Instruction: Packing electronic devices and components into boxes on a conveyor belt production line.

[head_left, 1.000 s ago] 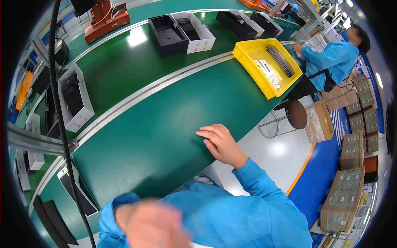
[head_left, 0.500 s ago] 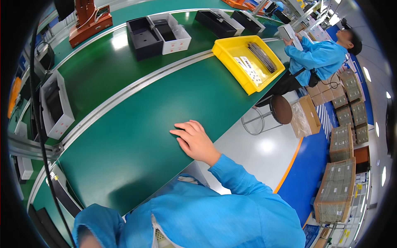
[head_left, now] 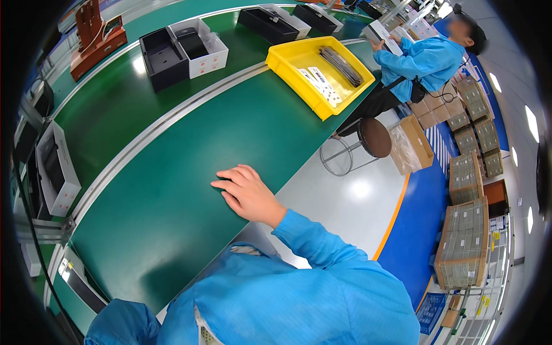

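Observation:
My right hand [head_left: 248, 196] rests on the green tabletop [head_left: 190, 149], palm down with its fingers a little apart, and nothing is in it. The blue sleeve [head_left: 313, 236] of that arm crosses the table's near edge. Of my left arm only the bent blue sleeve [head_left: 123, 323] shows at the lower left; the left hand is outside the picture. Beyond my right hand stands a yellow tray [head_left: 313, 102], holding several thin grey strips [head_left: 340, 64] and white printed pieces [head_left: 319, 85].
On the green conveyor lie an open black-and-white box [head_left: 207, 62] and more boxes [head_left: 267, 26]. Another white box [head_left: 62, 172] sits at the left. A person in blue [head_left: 414, 63] holds a white box at the far right. A round stool [head_left: 375, 138] and stacked cartons [head_left: 463, 241] stand rightward.
The whole view has shifted slightly, so table, tray and boxes appear farther left and higher. My right hand keeps its pose on the tabletop.

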{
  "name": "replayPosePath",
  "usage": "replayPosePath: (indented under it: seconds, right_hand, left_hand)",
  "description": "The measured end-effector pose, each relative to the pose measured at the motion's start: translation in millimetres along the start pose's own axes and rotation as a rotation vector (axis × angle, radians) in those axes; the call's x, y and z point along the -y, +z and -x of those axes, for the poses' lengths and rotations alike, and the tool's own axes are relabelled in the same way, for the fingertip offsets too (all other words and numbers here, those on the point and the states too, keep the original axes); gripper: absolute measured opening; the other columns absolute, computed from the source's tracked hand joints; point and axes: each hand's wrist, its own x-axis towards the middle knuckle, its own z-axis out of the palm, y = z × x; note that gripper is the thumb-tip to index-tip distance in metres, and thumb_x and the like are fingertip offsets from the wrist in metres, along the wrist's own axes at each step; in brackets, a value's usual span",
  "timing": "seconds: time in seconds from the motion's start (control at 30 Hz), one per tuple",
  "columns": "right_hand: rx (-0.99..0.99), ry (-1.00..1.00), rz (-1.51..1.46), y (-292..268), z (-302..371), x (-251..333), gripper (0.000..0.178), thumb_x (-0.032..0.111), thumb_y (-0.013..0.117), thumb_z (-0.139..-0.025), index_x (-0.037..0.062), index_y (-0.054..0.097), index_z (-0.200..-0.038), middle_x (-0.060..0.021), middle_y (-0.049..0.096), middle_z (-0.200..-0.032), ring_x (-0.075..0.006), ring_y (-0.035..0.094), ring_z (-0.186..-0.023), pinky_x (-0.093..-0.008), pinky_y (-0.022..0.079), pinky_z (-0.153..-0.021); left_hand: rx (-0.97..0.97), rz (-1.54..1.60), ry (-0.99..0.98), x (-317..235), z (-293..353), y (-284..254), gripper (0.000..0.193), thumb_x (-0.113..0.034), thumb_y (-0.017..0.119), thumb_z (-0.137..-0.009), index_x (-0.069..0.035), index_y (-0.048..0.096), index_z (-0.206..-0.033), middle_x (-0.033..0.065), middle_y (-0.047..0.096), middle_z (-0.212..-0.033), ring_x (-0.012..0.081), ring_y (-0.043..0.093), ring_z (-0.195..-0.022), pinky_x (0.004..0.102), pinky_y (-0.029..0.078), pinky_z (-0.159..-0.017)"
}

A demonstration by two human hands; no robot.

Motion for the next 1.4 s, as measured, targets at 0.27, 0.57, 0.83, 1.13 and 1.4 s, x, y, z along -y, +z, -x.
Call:
replayPosePath:
  seconds: [0.27,0.57,0.83,1.13,1.4]
  right_hand:
    - [-0.021,-0.004,-0.005,-11,2,-7,0.026,0.011,0.062,-0.088,0.0105,0.065,-0.113,-0.0083,0.058,-0.121,-0.0283,0.053,-0.109,-0.0456,0.037,-0.106]
    - [-0.032,-0.015,0.007,-22,6,-16,0.026,0.009,0.063,-0.087,0.0101,0.065,-0.112,-0.0087,0.059,-0.12,-0.0282,0.054,-0.108,-0.0456,0.038,-0.105]
    - [-0.021,-0.014,0.005,-34,9,-23,0.024,0.01,0.062,-0.087,0.0097,0.065,-0.11,-0.0085,0.058,-0.119,-0.0279,0.053,-0.11,-0.0459,0.038,-0.106]
    - [-0.03,-0.015,0.01,-42,20,-29,0.025,0.011,0.062,-0.087,0.0117,0.065,-0.112,-0.0071,0.058,-0.121,-0.0282,0.052,-0.112,-0.0441,0.038,-0.104]
    - [-0.056,-0.042,0.016,-39,35,-24,0.024,0.011,0.062,-0.087,0.0114,0.065,-0.111,-0.0068,0.059,-0.12,-0.0279,0.052,-0.112,-0.0438,0.038,-0.104]
  left_hand:
    - [0.004,0.02,-0.024,2,-12,8,0.031,-0.005,0.063,-0.079,-0.016,0.06,-0.107,0.0016,0.058,-0.097,0.0195,0.055,-0.093,0.046,0.038,-0.097]
    - [-0.006,0.033,-0.059,-4,-21,17,0.033,-0.003,0.063,-0.078,-0.017,0.058,-0.108,0.0008,0.056,-0.098,0.0184,0.054,-0.093,0.0443,0.038,-0.096]
    - [-0.021,0.055,-0.098,-11,-27,27,0.036,-0.001,0.063,-0.078,-0.018,0.056,-0.109,0.0001,0.055,-0.098,0.0173,0.052,-0.093,0.0429,0.038,-0.094]
    - [-0.016,0.115,-0.134,-25,-40,42,0.039,0.001,0.063,-0.077,-0.019,0.055,-0.11,-0.0006,0.053,-0.099,0.0162,0.051,-0.093,0.0413,0.038,-0.093]
    - [-0.141,0.414,-0.136,-40,-48,90,0.042,0.003,0.063,-0.077,-0.02,0.053,-0.111,-0.0013,0.051,-0.099,0.0152,0.049,-0.094,0.0399,0.038,-0.092]
